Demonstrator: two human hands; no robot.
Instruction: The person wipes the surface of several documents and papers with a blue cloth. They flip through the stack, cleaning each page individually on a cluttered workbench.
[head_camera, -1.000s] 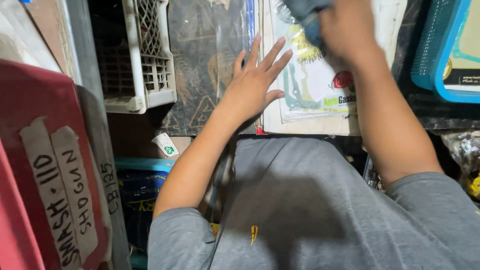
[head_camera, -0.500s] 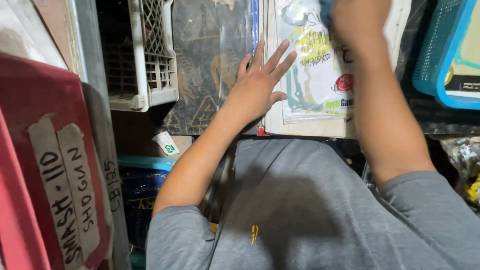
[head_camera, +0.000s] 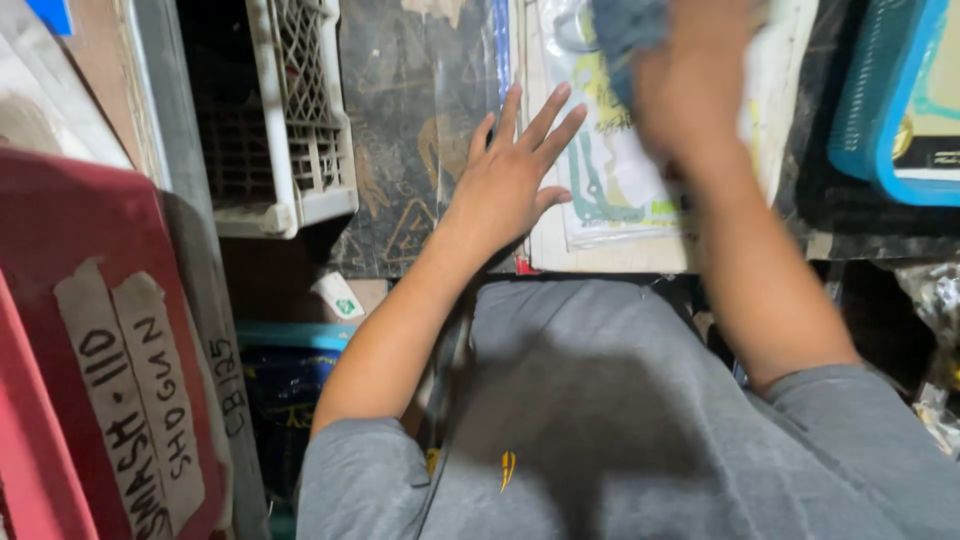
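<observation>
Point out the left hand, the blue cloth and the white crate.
left hand (head_camera: 508, 185), head view, back of the hand.
blue cloth (head_camera: 625, 28), head view, bunched fabric at top.
white crate (head_camera: 300, 120), head view, lattice side wall.

I see a cramped, dim storage corner around a white lattice crate (head_camera: 300, 120): a grey metal upright (head_camera: 170, 150) just left of it, red taped bins (head_camera: 80, 330) below-left, a blue basket (head_camera: 885, 100) far right.

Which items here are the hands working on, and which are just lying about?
In hand: left hand flat on the plastic-wrapped white packet; right hand rubbing it with a blue cloth.
Lying about: white crate, red bin, blue basket.
</observation>
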